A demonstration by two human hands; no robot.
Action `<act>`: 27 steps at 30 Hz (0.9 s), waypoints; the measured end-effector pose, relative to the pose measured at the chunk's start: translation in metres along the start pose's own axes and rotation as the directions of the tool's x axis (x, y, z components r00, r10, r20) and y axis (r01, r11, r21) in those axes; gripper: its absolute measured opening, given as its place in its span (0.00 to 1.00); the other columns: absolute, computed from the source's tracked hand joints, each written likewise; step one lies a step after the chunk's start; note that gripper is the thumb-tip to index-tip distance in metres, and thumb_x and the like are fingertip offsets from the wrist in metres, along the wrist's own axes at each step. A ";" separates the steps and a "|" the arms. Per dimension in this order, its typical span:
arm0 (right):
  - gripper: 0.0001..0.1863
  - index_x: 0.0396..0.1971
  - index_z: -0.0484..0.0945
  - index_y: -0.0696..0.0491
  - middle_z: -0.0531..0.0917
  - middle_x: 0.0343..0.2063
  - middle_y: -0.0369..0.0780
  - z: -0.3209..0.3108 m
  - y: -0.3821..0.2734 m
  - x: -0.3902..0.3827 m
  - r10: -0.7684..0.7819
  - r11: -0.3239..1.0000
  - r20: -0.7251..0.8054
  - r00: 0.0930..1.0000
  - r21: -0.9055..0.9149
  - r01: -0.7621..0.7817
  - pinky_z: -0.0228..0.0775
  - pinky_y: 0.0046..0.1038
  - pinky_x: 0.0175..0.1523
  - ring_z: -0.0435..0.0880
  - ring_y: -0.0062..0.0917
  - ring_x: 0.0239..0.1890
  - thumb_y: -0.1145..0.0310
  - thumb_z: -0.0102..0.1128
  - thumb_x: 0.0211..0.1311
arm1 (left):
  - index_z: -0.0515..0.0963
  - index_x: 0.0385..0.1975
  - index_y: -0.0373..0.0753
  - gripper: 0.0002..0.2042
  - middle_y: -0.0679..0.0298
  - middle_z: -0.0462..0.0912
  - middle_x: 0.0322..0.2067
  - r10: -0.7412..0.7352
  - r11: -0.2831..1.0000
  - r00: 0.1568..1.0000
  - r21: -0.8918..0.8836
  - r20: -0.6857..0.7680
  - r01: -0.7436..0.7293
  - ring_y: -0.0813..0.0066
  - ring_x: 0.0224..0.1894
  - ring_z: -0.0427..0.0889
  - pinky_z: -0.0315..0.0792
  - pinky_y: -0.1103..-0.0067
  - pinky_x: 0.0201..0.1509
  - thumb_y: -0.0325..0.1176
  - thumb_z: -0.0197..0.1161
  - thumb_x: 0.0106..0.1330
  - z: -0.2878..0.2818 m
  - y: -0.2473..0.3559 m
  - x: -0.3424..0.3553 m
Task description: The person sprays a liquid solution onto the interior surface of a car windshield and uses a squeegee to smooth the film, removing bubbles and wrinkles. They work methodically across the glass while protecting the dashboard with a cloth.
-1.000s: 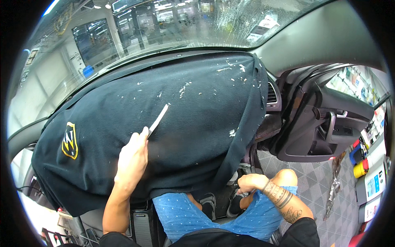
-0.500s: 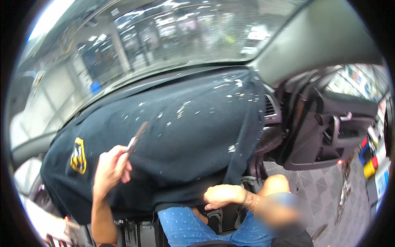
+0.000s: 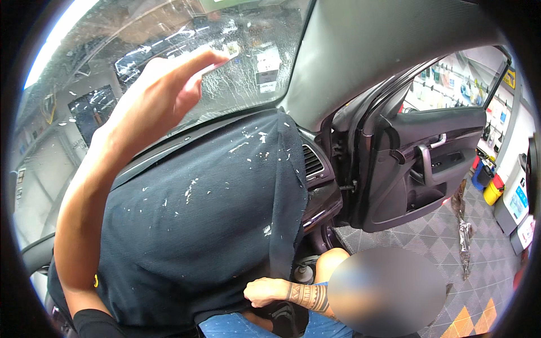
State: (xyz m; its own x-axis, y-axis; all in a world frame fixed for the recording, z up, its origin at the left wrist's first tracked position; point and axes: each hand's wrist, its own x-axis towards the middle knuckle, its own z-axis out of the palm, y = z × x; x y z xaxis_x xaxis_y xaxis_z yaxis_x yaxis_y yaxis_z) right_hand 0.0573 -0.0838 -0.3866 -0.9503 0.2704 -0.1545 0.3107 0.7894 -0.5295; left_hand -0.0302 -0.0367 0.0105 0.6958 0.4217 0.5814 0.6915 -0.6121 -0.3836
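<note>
Up from over the draped cloth, the person's left hand (image 3: 158, 93) had risen to the windshield, and the wearer's view had swung toward the open door. Its fingers gripped a thin, flat, pale strip-shaped tool (image 3: 217, 65), pinched between thumb and forefinger; the tool was in front of the wet, streaked glass windshield (image 3: 234, 87), though whether it touched could not be told. The right hand (image 3: 264, 292), its fingers curled closed, lay at the lower edge of the black knit cloth (image 3: 186, 236); whether anything was inside that fist could not be seen.

That cloth covered the dashboard, with small white flakes (image 3: 190, 190) scattered over it. To the right, the black plastic car door (image 3: 389, 191) stood open, and its moulded lower pocket (image 3: 425, 196) was too dark for its contents to be told. Beyond it, near a grey-and-white upright bin (image 3: 514, 197), stood a yellow container with a red top (image 3: 493, 190), its inside hidden, just beside a blue container (image 3: 479, 173). Crumpled dark, shiny plastic wrapping (image 3: 464, 242) lay on the grey tiled floor (image 3: 431, 239).
</note>
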 end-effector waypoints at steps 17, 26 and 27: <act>0.11 0.30 0.80 0.60 0.82 0.26 0.52 -0.012 0.032 -0.007 -0.062 0.991 -0.164 0.985 0.110 0.081 0.77 0.40 0.38 0.83 0.46 0.32 0.71 0.55 0.47 | 0.72 0.58 0.50 0.28 0.56 0.82 0.34 0.139 0.948 0.982 0.303 -0.129 -0.094 0.62 0.32 0.81 0.77 0.71 0.43 0.18 0.58 0.56 0.074 -0.043 0.014; 0.11 0.30 0.80 0.60 0.82 0.26 0.52 -0.018 0.025 -0.009 0.007 0.996 -0.098 0.995 0.095 0.002 0.77 0.40 0.40 0.83 0.46 0.33 0.72 0.54 0.47 | 0.68 0.62 0.57 0.33 0.59 0.74 0.27 0.171 0.945 0.970 0.306 -0.172 -0.112 0.65 0.27 0.77 0.75 0.68 0.35 0.19 0.61 0.56 0.074 -0.047 0.012; 0.12 0.32 0.81 0.60 0.83 0.28 0.52 -0.019 0.024 -0.006 0.056 0.997 -0.033 0.998 0.049 -0.055 0.76 0.40 0.41 0.83 0.46 0.35 0.72 0.54 0.47 | 0.67 0.62 0.58 0.33 0.59 0.73 0.26 0.214 0.940 0.953 0.309 -0.214 -0.141 0.64 0.27 0.77 0.75 0.68 0.35 0.20 0.61 0.56 0.075 -0.050 0.012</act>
State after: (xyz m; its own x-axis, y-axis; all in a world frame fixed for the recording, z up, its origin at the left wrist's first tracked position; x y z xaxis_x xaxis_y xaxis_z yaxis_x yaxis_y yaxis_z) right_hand 0.0708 -0.0562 -0.3828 -0.9300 0.3327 -0.1563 0.3609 0.7452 -0.5607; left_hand -0.0424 0.0488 -0.0170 0.7694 0.1281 0.6258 0.6120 -0.4284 -0.6648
